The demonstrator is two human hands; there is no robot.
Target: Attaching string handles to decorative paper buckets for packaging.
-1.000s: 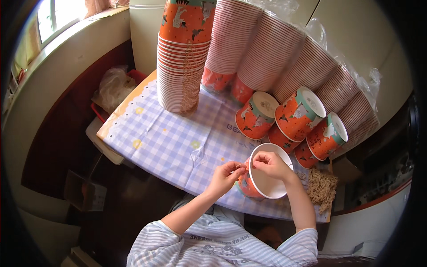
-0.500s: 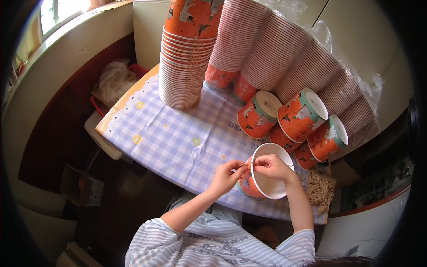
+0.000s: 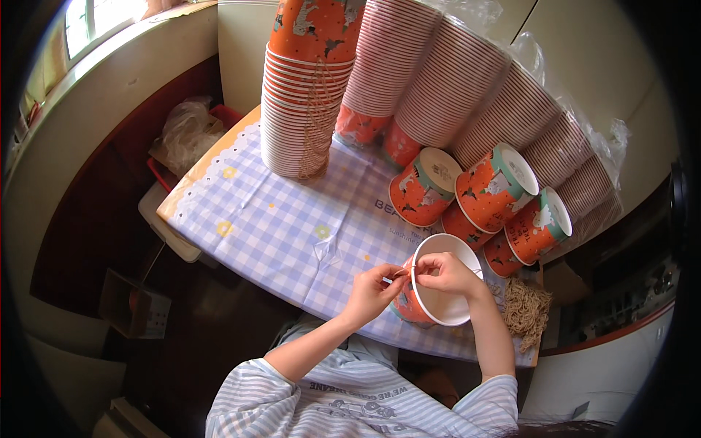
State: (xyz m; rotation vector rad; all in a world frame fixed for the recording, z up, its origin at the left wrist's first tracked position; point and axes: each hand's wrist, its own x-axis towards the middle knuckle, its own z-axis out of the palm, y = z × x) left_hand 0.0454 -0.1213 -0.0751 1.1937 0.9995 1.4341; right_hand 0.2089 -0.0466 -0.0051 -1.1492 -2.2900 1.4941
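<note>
Across the table (image 3: 191, 174), blue-and-white checked cloth (image 3: 277, 212), lit from a window (image 3: 95, 22) at upper left! Cut off up top: a tall cup stack (image 3: 303, 109). And now, down at the near edge, at the white rim of an open orange cup (image 3: 410, 309), pinching a thin strand, hard to make out, with the left hand (image 3: 370, 296); just inside, touching the rim with the right hand (image 3: 449, 277), fingertips together, exact grip hidden.
</note>
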